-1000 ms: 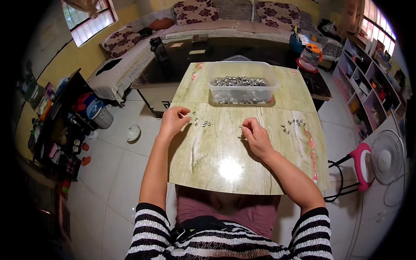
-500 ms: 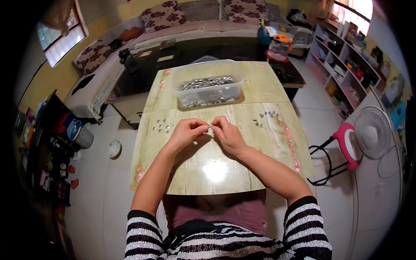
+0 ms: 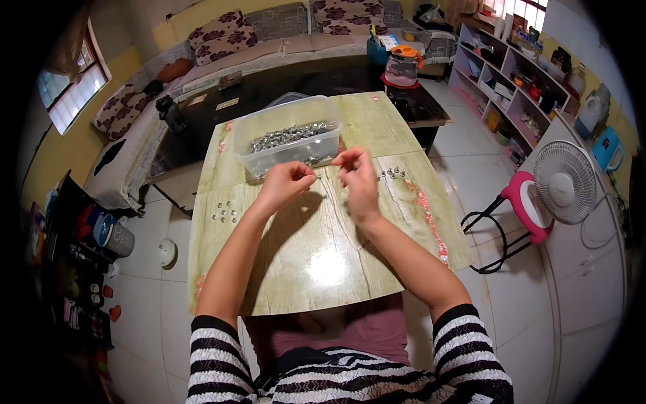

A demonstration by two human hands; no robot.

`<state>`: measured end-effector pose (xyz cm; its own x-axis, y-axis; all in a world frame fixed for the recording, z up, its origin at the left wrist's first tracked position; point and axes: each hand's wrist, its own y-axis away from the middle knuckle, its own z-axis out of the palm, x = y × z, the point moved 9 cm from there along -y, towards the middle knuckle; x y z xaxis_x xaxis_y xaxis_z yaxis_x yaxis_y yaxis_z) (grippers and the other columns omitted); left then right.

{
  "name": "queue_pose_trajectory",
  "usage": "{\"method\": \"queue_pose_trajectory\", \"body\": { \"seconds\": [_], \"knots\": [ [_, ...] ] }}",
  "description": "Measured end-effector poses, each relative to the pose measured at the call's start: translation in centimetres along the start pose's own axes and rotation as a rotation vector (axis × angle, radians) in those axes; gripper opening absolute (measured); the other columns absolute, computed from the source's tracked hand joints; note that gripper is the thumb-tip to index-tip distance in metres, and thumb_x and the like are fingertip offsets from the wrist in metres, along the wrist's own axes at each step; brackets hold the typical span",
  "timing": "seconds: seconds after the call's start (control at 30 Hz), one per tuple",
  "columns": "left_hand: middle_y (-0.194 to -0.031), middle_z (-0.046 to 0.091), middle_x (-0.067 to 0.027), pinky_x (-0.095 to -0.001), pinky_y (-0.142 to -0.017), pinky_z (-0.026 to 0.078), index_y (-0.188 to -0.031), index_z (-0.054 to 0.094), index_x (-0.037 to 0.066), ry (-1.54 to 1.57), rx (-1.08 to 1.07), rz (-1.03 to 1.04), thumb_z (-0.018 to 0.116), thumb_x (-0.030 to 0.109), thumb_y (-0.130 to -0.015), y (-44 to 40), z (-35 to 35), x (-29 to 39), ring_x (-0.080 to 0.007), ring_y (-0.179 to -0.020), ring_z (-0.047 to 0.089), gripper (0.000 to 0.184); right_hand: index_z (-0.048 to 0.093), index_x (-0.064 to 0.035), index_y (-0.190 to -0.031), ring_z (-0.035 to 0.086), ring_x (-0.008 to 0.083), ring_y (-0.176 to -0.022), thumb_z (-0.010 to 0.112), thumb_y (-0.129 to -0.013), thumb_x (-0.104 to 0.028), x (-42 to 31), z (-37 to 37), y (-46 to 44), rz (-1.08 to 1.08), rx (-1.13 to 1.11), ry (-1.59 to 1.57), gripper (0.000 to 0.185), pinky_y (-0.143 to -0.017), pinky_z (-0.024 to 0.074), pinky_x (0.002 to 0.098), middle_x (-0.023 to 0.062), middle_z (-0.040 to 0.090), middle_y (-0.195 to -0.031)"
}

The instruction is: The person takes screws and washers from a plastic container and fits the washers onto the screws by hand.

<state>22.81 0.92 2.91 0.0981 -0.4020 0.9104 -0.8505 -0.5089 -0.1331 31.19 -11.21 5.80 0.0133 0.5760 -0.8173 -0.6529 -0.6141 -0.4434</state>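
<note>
My left hand [image 3: 288, 185] is closed in a pinch above the middle of the table [image 3: 303, 283]. A tiny shiny metal piece [image 3: 318, 177] shows at its fingertips; its exact kind is too small to tell. Apart from it, my right hand [image 3: 358, 180] is raised a little to the right, its fingers bent and loosely parted. Behind both hands stands a clear plastic box [image 3: 328, 145] holding many small metal parts [image 3: 289, 137]. Several small round metal pieces [image 3: 224, 213] lie left of my left hand. More small metal parts [image 3: 393, 173] lie right of my right hand, partly hidden by it.
A dark table [image 3: 256, 87] adjoins the far side, with a clear jug with an orange lid [image 3: 402, 64] on it. To the right are a pink stool [image 3: 528, 205], a white fan [image 3: 565, 182] and a shelf [image 3: 501, 74]. A sofa [image 3: 282, 47] lines the back.
My hands, which met at the fingertips, have come apart, the right one lifting away toward the box. The head view has shifted, moving the table left in the picture.
</note>
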Motion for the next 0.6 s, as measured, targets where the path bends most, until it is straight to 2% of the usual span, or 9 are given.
{"method": "queue_pose_trajectory", "body": {
  "seconds": [0.03,0.07,0.13,0.17,0.23,0.27,0.33,0.37,0.6],
  "knots": [
    [-0.061,0.058,-0.0026,-0.0223,-0.052,0.042,-0.075,0.059,0.0,-0.031,0.009,0.033,0.061,0.014,-0.073,-0.9,0.6,0.1,-0.0071,-0.056,0.053,0.014,0.043,-0.0038,-0.09,0.042,0.0079,-0.067,0.038,-0.068,0.004,-0.7,-1.1,-0.6,-0.011,0.051,-0.053,0.024,-0.056,0.0354,0.0184,0.0045,0.05,-0.08],
    [-0.061,0.058,-0.0026,-0.0223,-0.052,0.042,-0.075,0.059,0.0,-0.028,0.007,0.036,0.061,0.014,-0.073,-1.6,1.3,0.6,-0.0071,-0.056,0.053,0.014,0.043,-0.0042,-0.09,0.042,0.007,-0.065,0.039,-0.067,0.005,-1.3,-2.4,-1.3,-0.022,0.102,-0.105,0.025,-0.054,0.0339,0.017,0.0042,0.05,-0.08],
    [-0.063,0.06,-0.0068,-0.0261,-0.054,0.044,-0.075,0.06,0.002,-0.294,0.042,0.105,0.062,0.017,-0.07,-3.0,2.8,2.2,-0.0128,-0.056,0.056,0.016,0.044,-0.0045,-0.09,0.044,0.0077,-0.064,0.038,-0.067,0.005,-2.7,-5.3,-2.4,-0.063,0.205,-0.162,0.026,-0.052,0.035,0.0175,0.0051,0.051,-0.079],
    [-0.063,0.06,-0.0068,-0.0261,-0.054,0.044,-0.075,0.06,0.002,-0.291,0.042,0.11,0.062,0.017,-0.07,-3.9,3.5,2.2,-0.0128,-0.056,0.056,0.016,0.045,-0.0043,-0.089,0.044,0.0083,-0.062,0.038,-0.067,0.005,-3.5,-6.8,-2.8,-0.108,0.244,-0.213,0.025,-0.051,0.0352,0.0182,0.0057,0.051,-0.079],
    [-0.067,0.061,-0.0104,-0.0294,-0.057,0.045,-0.074,0.061,0.003,-0.321,-0.02,0.174,0.061,0.017,-0.067,-5.6,5.6,2.2,-0.0201,-0.059,0.058,0.016,0.045,-0.0033,-0.088,0.042,0.0094,-0.059,0.038,-0.066,0.006,-4.9,-9.6,-3.2,-0.164,0.348,-0.254,0.025,-0.05,0.035,0.0189,0.0071,0.051,-0.078],
    [-0.067,0.061,-0.0104,-0.0294,-0.057,0.045,-0.074,0.061,0.003,-0.32,-0.019,0.176,0.061,0.017,-0.067,-6.3,6.2,2.5,-0.0201,-0.059,0.058,0.016,0.045,-0.0027,-0.088,0.042,0.0096,-0.059,0.037,-0.066,0.006,-5.4,-10.8,-3.3,-0.195,0.395,-0.259,0.025,-0.05,0.035,0.019,0.0077,0.051,-0.078],
    [-0.065,0.06,-0.0085,-0.0259,-0.057,0.045,-0.075,0.061,0.001,-0.424,-0.055,0.202,0.061,0.017,-0.069,-7.4,7.9,3.1,-0.0144,-0.058,0.057,0.017,0.044,-0.0023,-0.088,0.041,0.0099,-0.059,0.037,-0.065,0.006,-5.6,-12.6,-3.6,-0.216,0.431,-0.278,0.025,-0.05,0.035,0.0192,0.0081,0.05,-0.078],
    [-0.067,0.061,-0.0108,-0.0275,-0.059,0.046,-0.075,0.061,0.001,-0.44,-0.061,0.199,0.059,0.016,-0.068,-7.6,8.4,3.8,-0.0194,-0.061,0.059,0.017,0.043,-0.0018,-0.088,0.041,0.0102,-0.059,0.037,-0.065,0.006,-5.5,-13.4,-3.5,-0.236,0.468,-0.299,0.025,-0.051,0.0351,0.0193,0.0085,0.05,-0.078],
    [-0.07,0.062,-0.0122,-0.0302,-0.061,0.047,-0.075,0.061,0.002,-0.653,-0.164,0.253,0.059,0.014,-0.066,-10.5,11.6,3.3,-0.0227,-0.066,0.06,0.015,0.042,-0.0019,-0.09,0.044,0.0118,-0.067,0.037,-0.062,0.007,-3.4,-13.9,-3.5,-0.153,0.531,-0.3,0.029,-0.057,0.0365,0.0202,0.0093,0.05,-0.085]
  ]
}}
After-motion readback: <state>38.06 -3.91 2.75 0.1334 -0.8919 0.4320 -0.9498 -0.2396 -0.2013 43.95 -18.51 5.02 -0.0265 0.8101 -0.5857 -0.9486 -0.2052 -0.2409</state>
